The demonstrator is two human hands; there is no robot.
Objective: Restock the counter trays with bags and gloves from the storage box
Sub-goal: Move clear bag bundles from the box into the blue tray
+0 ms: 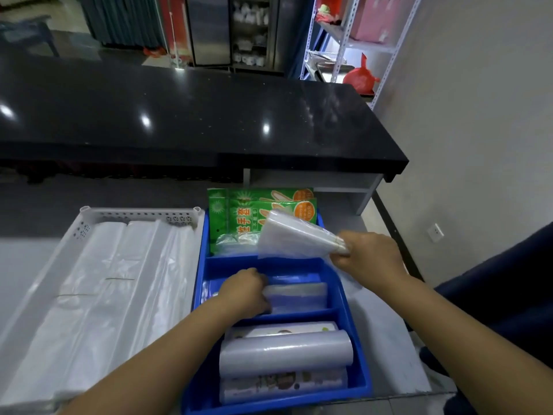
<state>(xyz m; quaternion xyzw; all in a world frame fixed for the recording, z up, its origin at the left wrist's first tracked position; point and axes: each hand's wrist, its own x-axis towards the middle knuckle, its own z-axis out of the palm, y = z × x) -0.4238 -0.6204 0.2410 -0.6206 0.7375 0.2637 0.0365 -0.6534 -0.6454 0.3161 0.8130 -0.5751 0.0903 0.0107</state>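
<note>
I see a bundle of clear bags [294,236] held above the blue tray [350,298], right hand [366,257] with fingers closed on its bound end. Left hand [245,292] fingers press on a flat stack of clear bags [299,296] in the tray's middle compartment. Green glove packs [239,220] fill the far compartment, rolls [285,353] the near one; a white tray [134,215] of bags sits just left on the tabletop [18,265].

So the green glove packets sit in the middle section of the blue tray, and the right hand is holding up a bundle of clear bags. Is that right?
Not quite. In the head view the green glove packets sit in the far section of the blue tray, not the middle one, where the left hand rests on flat clear bags. The right hand does hold up a bundle of clear bags.
</note>
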